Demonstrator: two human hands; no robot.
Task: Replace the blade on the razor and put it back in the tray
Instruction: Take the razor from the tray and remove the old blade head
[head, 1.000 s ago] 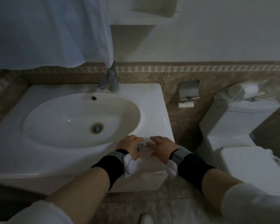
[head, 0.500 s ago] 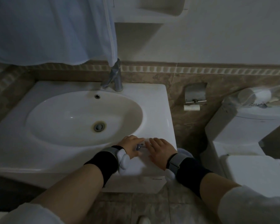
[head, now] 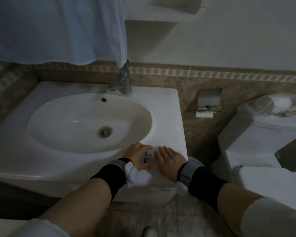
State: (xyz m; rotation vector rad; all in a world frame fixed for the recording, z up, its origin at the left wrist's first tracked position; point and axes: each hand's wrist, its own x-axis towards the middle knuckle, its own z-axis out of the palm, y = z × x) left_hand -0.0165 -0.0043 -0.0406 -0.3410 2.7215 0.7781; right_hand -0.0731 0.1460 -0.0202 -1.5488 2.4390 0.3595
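At the front right corner of the white sink (head: 169, 117), my left hand (head: 138, 157) is curled around a small razor (head: 145, 157). Only a blue-grey bit of the razor shows between my fingers, and its blade end is hidden. My right hand (head: 169, 159) lies flat beside it, fingers straight and pointing away from me. It rests on a pale, clear tray (head: 152, 152), of which only a small edge shows between my hands. Both wrists wear dark bands.
The basin with its drain (head: 105, 131) and the tap (head: 124, 79) lie behind my hands. A pale towel (head: 58, 28) hangs over the back left. To the right, beyond a narrow floor gap, stands a toilet (head: 266, 146). A paper holder (head: 208, 103) is on the wall.
My right hand has gone from arched, spread fingers to lying flat on the tray. My left hand keeps its hold on the razor. The view has shifted slightly.
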